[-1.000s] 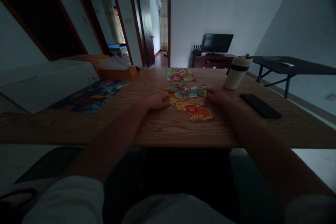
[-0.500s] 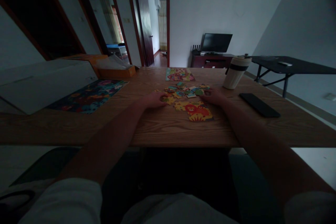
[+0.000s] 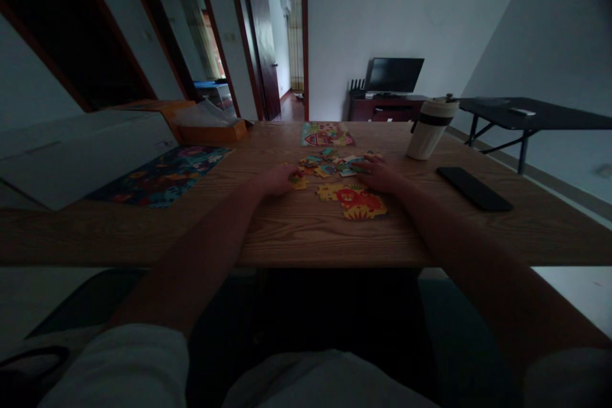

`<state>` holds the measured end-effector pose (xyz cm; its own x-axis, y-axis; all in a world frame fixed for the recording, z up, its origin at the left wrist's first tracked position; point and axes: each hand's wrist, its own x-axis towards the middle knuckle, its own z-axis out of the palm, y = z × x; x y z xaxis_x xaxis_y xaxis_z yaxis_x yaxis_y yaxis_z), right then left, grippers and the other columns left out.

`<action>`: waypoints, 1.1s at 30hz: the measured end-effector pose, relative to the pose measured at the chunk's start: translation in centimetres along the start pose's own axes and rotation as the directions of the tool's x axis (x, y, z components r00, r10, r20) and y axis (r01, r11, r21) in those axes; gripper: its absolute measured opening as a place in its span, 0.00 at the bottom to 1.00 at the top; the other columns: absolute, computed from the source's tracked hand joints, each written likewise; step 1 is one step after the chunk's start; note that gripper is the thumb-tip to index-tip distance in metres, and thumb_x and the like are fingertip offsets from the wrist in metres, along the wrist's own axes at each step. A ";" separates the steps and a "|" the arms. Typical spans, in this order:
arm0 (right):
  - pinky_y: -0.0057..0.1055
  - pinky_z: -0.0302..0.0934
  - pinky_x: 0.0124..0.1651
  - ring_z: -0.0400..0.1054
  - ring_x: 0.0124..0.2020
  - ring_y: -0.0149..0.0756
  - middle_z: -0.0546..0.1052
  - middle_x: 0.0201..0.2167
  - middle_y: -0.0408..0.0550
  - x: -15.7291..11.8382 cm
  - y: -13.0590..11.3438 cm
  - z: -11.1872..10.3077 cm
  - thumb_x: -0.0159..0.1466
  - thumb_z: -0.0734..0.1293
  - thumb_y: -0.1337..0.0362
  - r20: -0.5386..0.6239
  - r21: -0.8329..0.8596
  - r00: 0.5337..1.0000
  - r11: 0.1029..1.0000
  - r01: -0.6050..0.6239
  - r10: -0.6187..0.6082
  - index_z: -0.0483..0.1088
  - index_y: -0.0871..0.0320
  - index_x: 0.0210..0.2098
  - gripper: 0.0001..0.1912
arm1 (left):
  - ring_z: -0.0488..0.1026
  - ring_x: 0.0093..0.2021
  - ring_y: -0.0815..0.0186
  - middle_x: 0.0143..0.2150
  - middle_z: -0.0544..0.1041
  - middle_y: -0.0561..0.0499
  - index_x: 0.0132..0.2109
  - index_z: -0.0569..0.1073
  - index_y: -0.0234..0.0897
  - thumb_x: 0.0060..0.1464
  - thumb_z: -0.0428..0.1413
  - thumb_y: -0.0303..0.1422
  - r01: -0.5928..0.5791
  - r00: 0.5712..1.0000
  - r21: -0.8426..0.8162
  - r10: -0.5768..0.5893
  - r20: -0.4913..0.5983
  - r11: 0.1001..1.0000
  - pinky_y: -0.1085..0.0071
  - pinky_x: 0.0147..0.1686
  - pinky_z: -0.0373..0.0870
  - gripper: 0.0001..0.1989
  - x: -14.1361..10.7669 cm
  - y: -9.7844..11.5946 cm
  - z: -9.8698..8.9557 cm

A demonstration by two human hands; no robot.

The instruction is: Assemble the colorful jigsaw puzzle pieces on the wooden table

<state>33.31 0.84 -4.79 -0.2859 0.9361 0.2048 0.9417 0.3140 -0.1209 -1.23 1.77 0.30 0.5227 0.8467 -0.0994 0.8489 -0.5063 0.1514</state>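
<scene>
Several loose puzzle pieces (image 3: 329, 164) lie in a pile on the wooden table (image 3: 296, 236). Just in front of them is a joined section of puzzle (image 3: 358, 202), yellow with a red animal. My left hand (image 3: 280, 180) is closed on a yellow puzzle piece (image 3: 298, 182) at the left side of the pile. At the pile's right side rests my right hand (image 3: 375, 174), its fingers spread over the pieces, holding nothing that I can see. A colourful picture sheet (image 3: 327, 134) lies behind the pile.
A white tumbler (image 3: 430, 131) and a black phone-like slab (image 3: 473, 189) are on the right. To the left are a large white box (image 3: 90, 146), a dark patterned sheet (image 3: 167, 175) and an orange box (image 3: 215, 133).
My left hand has moved slightly left with the yellow piece, away from the pile. My right hand has shifted left over the pieces, and its fingers have spread.
</scene>
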 end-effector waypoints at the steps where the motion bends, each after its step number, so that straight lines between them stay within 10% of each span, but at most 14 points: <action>1: 0.50 0.46 0.71 0.54 0.71 0.52 0.64 0.70 0.52 0.1 -0.4 0.0 0.73 0.58 0.56 0.013 -0.020 1.000 0.999 0.029 -0.028 0.69 0.50 0.66 0.25 | 0.69 0.63 0.57 0.66 0.72 0.46 0.63 0.72 0.42 0.53 0.52 0.24 -0.002 1.000 -0.001 0.002 -0.005 1.000 0.63 0.62 0.64 0.29 0.1 0.0 0.0; 19: 0.43 0.66 0.54 0.74 0.52 0.54 0.80 0.51 0.61 -0.1 -0.5 -0.9 0.71 0.62 0.52 -0.035 0.013 0.972 0.973 -0.231 0.231 0.79 0.59 0.53 0.21 | 0.73 0.58 0.51 0.62 0.75 0.39 0.63 0.73 0.38 0.61 0.56 0.43 0.160 0.957 -0.109 -0.182 -0.228 0.981 0.59 0.56 0.70 0.26 2.5 -1.1 0.7; 33: 0.39 0.66 0.55 0.75 0.52 0.49 0.81 0.50 0.58 -0.4 -0.2 -1.0 0.68 0.65 0.58 -0.024 0.128 0.979 0.971 -0.200 0.205 0.79 0.58 0.51 0.17 | 0.79 0.45 0.56 0.48 0.82 0.44 0.58 0.76 0.39 0.52 0.65 0.40 0.059 0.991 -0.261 -0.087 -0.099 0.963 0.66 0.40 0.73 0.27 8.9 -0.2 -0.8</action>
<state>33.41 0.21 -3.88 -0.0827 0.9765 0.1991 0.9492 0.1381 -0.2829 3.23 9.56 0.13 0.4365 0.8996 -0.0147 0.8282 -0.3954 0.3972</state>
